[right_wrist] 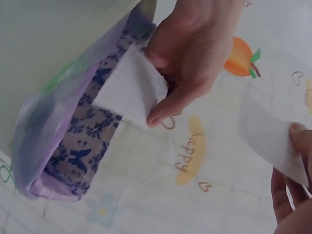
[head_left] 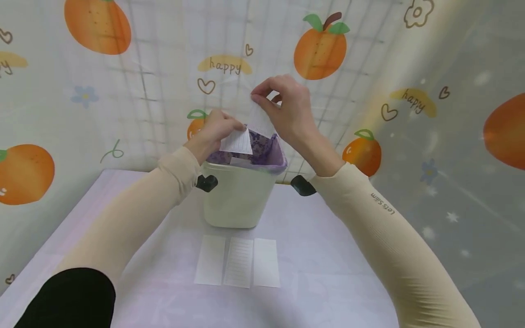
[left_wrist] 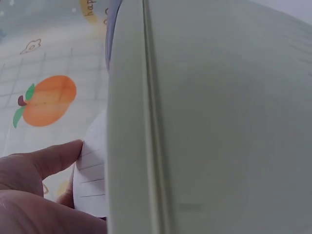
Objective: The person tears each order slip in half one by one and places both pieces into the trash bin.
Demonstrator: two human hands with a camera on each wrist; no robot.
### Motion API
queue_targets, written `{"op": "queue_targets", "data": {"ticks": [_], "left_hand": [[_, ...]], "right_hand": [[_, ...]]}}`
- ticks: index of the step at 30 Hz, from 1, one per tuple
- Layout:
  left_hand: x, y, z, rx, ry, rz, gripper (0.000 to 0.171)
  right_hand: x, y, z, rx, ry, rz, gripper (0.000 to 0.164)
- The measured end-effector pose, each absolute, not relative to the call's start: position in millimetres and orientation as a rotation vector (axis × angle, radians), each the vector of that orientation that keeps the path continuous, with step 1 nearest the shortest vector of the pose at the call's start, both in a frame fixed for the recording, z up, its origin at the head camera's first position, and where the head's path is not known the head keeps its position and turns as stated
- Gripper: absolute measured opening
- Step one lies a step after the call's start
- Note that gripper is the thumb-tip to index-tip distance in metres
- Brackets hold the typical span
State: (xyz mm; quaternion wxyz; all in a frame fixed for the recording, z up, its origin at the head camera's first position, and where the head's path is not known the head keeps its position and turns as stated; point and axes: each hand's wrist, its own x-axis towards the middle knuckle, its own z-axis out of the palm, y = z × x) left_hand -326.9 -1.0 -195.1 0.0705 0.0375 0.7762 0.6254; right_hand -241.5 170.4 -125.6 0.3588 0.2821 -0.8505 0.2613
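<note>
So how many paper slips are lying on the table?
3 that I can see, in a row on the table before the bin: a left slip, a lined middle slip and a right slip. Any behind the bin would be hidden.

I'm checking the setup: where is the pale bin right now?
In the head view, the pale bin stands near the centre, on the table beyond three paper slips, the left hand at its upper left and the right hand higher, at right.
</note>
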Motion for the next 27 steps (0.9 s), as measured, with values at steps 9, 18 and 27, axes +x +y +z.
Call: {"op": "queue_targets", "data": {"ticks": [9,18,27], "left_hand": [[-331.4,-5.5,-193.9,0.103,2.335,1.974,0.030],[-331.4,-9.4,-193.0,0.142,2.463,1.976,0.023],[-331.7,-16.4,-189.7,0.155,2.486,2.006,0.016]], "right_hand": [[-247.9,159.2,-130.4,0.760,-2.194,0.637,0.006],[-269.1,167.6,-151.6,0.710,-2.335,0.607,0.007],[-272.5,184.4,-169.8,0.664,-2.396,0.572,0.021]]}}
